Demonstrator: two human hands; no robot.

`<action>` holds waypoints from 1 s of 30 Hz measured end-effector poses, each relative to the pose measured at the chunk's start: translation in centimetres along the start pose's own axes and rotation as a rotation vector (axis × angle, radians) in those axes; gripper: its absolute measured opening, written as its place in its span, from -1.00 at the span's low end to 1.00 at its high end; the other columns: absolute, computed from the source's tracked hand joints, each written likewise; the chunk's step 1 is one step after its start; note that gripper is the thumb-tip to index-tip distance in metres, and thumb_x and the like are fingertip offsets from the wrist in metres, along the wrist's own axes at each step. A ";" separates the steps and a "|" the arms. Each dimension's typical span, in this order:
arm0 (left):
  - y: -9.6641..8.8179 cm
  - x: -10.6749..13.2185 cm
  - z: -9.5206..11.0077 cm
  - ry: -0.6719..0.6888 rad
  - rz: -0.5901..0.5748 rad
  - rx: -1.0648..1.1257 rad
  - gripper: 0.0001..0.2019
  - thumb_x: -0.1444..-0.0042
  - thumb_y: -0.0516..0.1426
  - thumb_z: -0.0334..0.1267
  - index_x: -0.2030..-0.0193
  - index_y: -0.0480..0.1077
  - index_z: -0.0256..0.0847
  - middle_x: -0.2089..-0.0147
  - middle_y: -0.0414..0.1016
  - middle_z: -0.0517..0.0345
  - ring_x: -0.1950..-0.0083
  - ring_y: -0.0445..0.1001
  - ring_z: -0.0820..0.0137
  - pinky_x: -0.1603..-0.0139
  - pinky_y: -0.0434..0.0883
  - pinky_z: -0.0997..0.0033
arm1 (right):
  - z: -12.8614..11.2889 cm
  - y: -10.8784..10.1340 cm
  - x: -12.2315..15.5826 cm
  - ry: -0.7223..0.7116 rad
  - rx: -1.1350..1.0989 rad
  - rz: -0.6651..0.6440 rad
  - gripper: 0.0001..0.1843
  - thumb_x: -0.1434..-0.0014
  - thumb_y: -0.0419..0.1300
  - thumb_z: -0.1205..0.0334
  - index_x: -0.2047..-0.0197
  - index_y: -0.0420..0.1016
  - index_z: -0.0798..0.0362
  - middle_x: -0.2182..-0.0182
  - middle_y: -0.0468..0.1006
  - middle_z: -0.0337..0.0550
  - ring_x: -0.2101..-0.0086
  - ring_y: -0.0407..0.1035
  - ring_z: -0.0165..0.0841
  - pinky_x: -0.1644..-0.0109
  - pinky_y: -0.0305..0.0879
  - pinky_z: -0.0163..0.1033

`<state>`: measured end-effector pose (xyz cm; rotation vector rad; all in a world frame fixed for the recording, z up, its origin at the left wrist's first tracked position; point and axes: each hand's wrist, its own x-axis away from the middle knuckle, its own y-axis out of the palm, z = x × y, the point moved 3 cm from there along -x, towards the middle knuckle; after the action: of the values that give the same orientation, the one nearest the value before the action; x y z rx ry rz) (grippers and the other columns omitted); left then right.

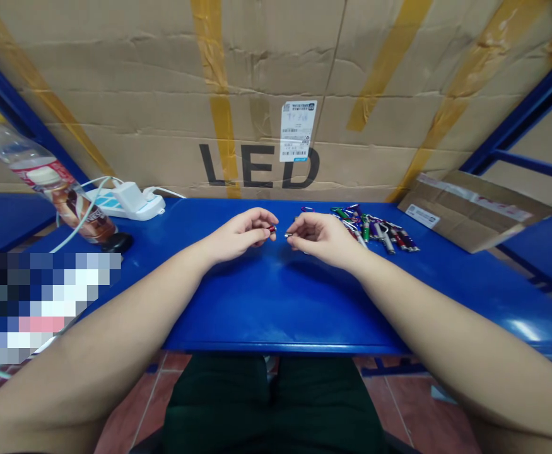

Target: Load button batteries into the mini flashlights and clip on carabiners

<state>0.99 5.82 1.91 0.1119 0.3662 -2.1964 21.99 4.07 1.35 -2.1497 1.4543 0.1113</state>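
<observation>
Hands held narrow, nearly meeting above the middle of the blue steel bench (276, 315): left hand (240, 234) pinched on a small red metal cylinder (272, 229), right hand (320, 236) pinched on a small silver metal piece (287, 234); multicoloured metal carabiner keychain penlights (370, 230) heaped just beyond the right hand, near the far edge.

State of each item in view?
Left hand: grip shut on red metal cylinder
Right hand: grip shut on small silver part
Carabiner keychain flashlights: loose heap
Power strip: white plug inserted
Cardboard parcel: closed, taped
Plastic bottle: fill level unclear
</observation>
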 end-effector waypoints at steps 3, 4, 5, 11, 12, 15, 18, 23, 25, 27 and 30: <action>0.3 0.1 -0.1 -0.019 -0.021 -0.011 -0.68 -0.18 0.32 -0.17 0.03 0.42 -0.28 0.24 0.57 0.11 0.25 0.50 0.45 0.19 0.41 0.42 | -0.3 0.5 0.0 -0.032 -0.030 0.005 -0.75 -0.16 0.37 0.08 0.21 0.54 0.06 0.35 0.64 -0.13 0.33 0.54 -0.30 0.16 0.50 -0.15; 0.4 0.1 -0.1 -0.015 -0.023 -0.002 -0.67 -0.16 0.34 -0.15 0.05 0.42 -0.28 0.24 0.57 0.11 0.23 0.52 0.44 0.16 0.43 0.41 | -0.5 0.7 0.0 -0.048 -0.021 0.011 -0.75 -0.17 0.36 0.07 0.21 0.55 0.07 0.35 0.65 -0.13 0.33 0.54 -0.30 0.16 0.49 -0.15; 0.4 0.2 -0.1 -0.012 -0.022 0.013 -0.65 -0.14 0.37 -0.14 0.07 0.42 -0.28 0.23 0.58 0.11 0.21 0.53 0.44 0.12 0.44 0.40 | -0.7 0.8 0.0 -0.065 -0.001 0.017 -0.76 -0.19 0.35 0.06 0.21 0.56 0.07 0.35 0.65 -0.13 0.33 0.54 -0.30 0.17 0.49 -0.16; 0.7 0.2 -0.4 -0.045 -0.009 0.084 -0.58 0.00 0.47 -0.13 0.15 0.42 -0.28 0.22 0.60 0.11 0.15 0.58 0.41 0.01 0.49 0.33 | -0.7 0.8 0.0 -0.125 0.083 0.049 -0.76 -0.23 0.33 0.05 0.22 0.59 0.07 0.34 0.67 -0.10 0.33 0.54 -0.27 0.17 0.47 -0.14; 0.7 0.2 -0.3 -0.052 -0.008 0.082 -0.57 0.02 0.48 -0.12 0.17 0.43 -0.28 0.22 0.60 0.10 0.15 0.59 0.41 0.02 0.49 0.33 | -0.6 0.8 0.1 -0.127 0.080 0.047 -0.76 -0.23 0.33 0.05 0.22 0.58 0.06 0.34 0.67 -0.11 0.33 0.55 -0.27 0.17 0.48 -0.13; 0.6 0.2 -0.2 -0.069 0.008 0.055 -0.56 0.04 0.49 -0.08 0.18 0.45 -0.29 0.25 0.62 0.08 0.22 0.58 0.43 0.13 0.49 0.40 | -0.5 0.8 0.1 -0.148 0.098 0.026 -0.77 -0.25 0.32 0.05 0.22 0.57 0.04 0.32 0.68 -0.11 0.31 0.56 -0.26 0.17 0.49 -0.14; 0.7 0.2 0.1 -0.090 0.026 0.014 -0.52 0.01 0.46 0.02 0.17 0.47 -0.30 0.30 0.62 0.07 0.37 0.51 0.48 0.36 0.41 0.49 | -0.9 0.7 0.2 -0.222 0.162 0.014 -0.81 -0.29 0.30 0.09 0.23 0.56 0.04 0.32 0.68 -0.12 0.32 0.56 -0.28 0.19 0.48 -0.17; 0.7 0.3 0.7 -0.135 0.006 -0.076 -0.49 -0.07 0.37 0.18 0.24 0.44 -0.29 0.44 0.53 0.15 0.54 0.36 0.54 0.54 0.28 0.55 | -1.9 0.7 0.6 -0.478 0.377 0.002 -0.87 -0.36 0.23 0.24 0.24 0.56 0.03 0.30 0.69 -0.11 0.29 0.57 -0.30 0.14 0.45 -0.20; 0.7 0.4 0.7 -0.159 -0.005 -0.129 -0.47 -0.09 0.33 0.24 0.30 0.41 -0.27 0.51 0.47 0.21 0.58 0.29 0.57 0.57 0.22 0.56 | -1.8 0.8 0.6 -0.542 0.426 -0.028 -0.87 -0.39 0.20 0.26 0.22 0.56 0.02 0.26 0.70 -0.10 0.25 0.58 -0.30 0.08 0.45 -0.18; 0.6 0.4 0.6 -0.170 -0.007 -0.156 -0.44 -0.11 0.29 0.29 0.36 0.36 -0.25 0.55 0.39 0.25 0.60 0.24 0.58 0.58 0.16 0.57 | -1.6 1.0 0.6 -0.549 0.446 -0.052 -0.85 -0.41 0.18 0.24 0.20 0.57 0.00 0.23 0.70 -0.09 0.21 0.59 -0.28 0.04 0.46 -0.16; 0.9 0.3 0.3 -0.182 -0.020 -0.078 -0.39 -0.09 0.26 0.37 0.39 0.29 -0.21 0.56 0.26 0.31 0.60 0.17 0.59 0.59 0.11 0.55 | -1.6 1.1 0.5 -0.473 0.423 -0.046 -0.83 -0.40 0.18 0.18 0.21 0.58 -0.03 0.22 0.70 -0.09 0.20 0.58 -0.25 -0.02 0.45 -0.11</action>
<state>1.50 4.96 1.90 -0.1336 0.3509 -2.1886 20.89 2.59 2.10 -1.6684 1.0440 0.2522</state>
